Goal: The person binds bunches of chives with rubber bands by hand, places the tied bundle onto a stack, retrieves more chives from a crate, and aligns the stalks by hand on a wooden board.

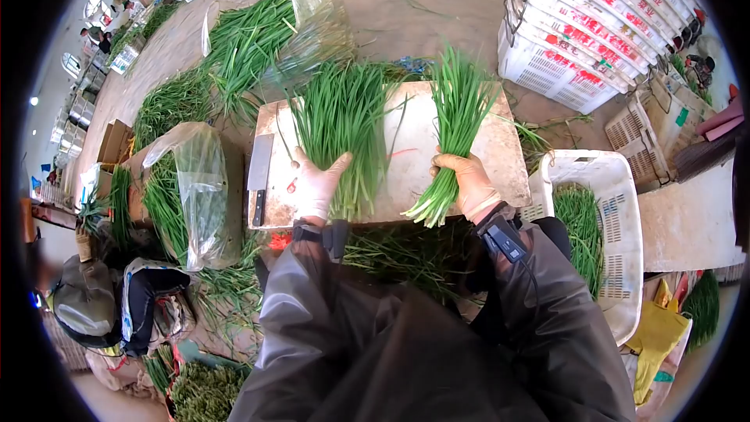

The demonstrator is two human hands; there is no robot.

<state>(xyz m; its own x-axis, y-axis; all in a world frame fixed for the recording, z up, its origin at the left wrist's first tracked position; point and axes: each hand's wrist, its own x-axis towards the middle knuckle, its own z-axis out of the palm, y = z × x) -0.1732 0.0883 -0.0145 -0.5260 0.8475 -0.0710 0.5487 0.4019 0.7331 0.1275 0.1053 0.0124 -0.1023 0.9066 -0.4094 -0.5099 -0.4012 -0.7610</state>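
My right hand point(466, 180), in a thin pale glove, is closed around a bunch of garlic chives point(455, 113). The bunch stands nearly upright in view, its pale cut ends towards me and leaf tips pointing away. A larger loose heap of garlic chives point(344, 121) lies on the worn white board point(412, 133). At that heap's lower left edge is my left hand point(317, 186), gloved too, with thumb and fingers spread apart. A broad-bladed knife point(260, 176) with a black handle rests along the board's left edge.
On the right stands a white plastic basket point(621, 187) holding chives, with stacked white crates point(566, 55) beyond it. More chives in clear plastic point(312, 39) lie past the board. A seated person point(90, 297) is at the left. Loose leaves point(406, 254) litter the space below the board.
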